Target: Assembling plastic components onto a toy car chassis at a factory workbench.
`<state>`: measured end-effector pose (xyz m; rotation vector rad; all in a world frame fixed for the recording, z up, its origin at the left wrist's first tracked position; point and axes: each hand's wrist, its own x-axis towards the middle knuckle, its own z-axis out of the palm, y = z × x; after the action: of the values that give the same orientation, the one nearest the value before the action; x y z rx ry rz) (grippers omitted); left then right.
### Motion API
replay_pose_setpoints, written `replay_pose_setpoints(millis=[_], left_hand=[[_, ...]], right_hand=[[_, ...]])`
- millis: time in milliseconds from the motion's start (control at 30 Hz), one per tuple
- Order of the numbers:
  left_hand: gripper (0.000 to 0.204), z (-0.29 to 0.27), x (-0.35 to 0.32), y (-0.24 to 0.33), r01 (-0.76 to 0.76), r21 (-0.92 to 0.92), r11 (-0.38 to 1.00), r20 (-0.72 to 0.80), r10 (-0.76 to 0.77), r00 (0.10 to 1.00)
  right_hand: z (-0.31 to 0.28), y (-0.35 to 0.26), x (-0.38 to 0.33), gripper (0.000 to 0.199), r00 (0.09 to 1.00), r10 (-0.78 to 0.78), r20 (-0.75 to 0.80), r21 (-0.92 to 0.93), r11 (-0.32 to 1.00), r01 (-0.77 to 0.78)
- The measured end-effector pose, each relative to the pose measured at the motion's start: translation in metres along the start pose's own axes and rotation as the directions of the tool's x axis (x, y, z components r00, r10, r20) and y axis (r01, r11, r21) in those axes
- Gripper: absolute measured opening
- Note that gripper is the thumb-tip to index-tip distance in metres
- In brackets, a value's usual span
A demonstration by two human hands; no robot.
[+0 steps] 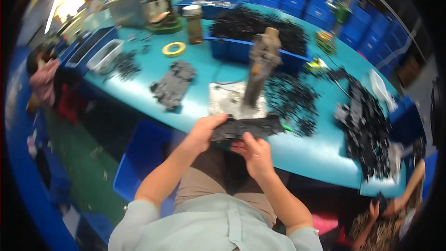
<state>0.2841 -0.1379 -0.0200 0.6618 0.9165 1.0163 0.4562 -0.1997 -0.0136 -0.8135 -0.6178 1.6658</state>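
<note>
A long black plastic part (246,128) is held level at the table's near edge, just in front of a small bench press (261,69) on a pale base plate (223,97). My left hand (204,131) grips its left end, thumb on top. Farther right, my right hand (254,152) is closed on the lower edge of the same part. A short green piece (290,129) shows by the part's right end; I cannot tell what it is. Loose small black pieces (290,97) lie in a heap right of the press.
Similar black parts (174,84) lie left of the press. Behind it stands a blue bin (232,49) full of black pieces (260,23), near a brown jar (193,25) and yellow tape roll (173,49). Black parts (364,125) are piled at right; a co-worker's hands (385,209) show there.
</note>
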Motion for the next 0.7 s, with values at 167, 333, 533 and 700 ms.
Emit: replay_pose_setpoints(millis=[167, 333, 533, 700], left_hand=[[0.031, -0.004, 0.002, 0.002, 0.012, 0.007, 1.0, 0.068, -0.012, 0.998], [0.034, 0.001, -0.003, 0.009, 0.006, 0.074, 0.997, 0.016, -0.007, 1.0], [0.034, 0.005, 0.002, 0.011, 0.025, 0.098, 0.995, 0.026, -0.028, 0.999], [0.032, 0.002, 0.01, 0.012, -0.005, 0.066, 0.998, 0.066, 0.001, 0.998]], right_hand=[[0.001, 0.001, 0.002, 0.021, 1.0, -0.018, 0.014, -0.014, 1.0, 0.018], [0.001, 0.002, 0.005, 0.02, 0.999, -0.021, 0.025, 0.01, 1.0, 0.021], [-0.003, 0.004, 0.007, 0.022, 0.999, -0.038, -0.015, 0.007, 0.999, 0.038], [0.002, 0.001, 0.011, 0.019, 0.999, -0.043, -0.012, 0.027, 0.999, 0.043]])
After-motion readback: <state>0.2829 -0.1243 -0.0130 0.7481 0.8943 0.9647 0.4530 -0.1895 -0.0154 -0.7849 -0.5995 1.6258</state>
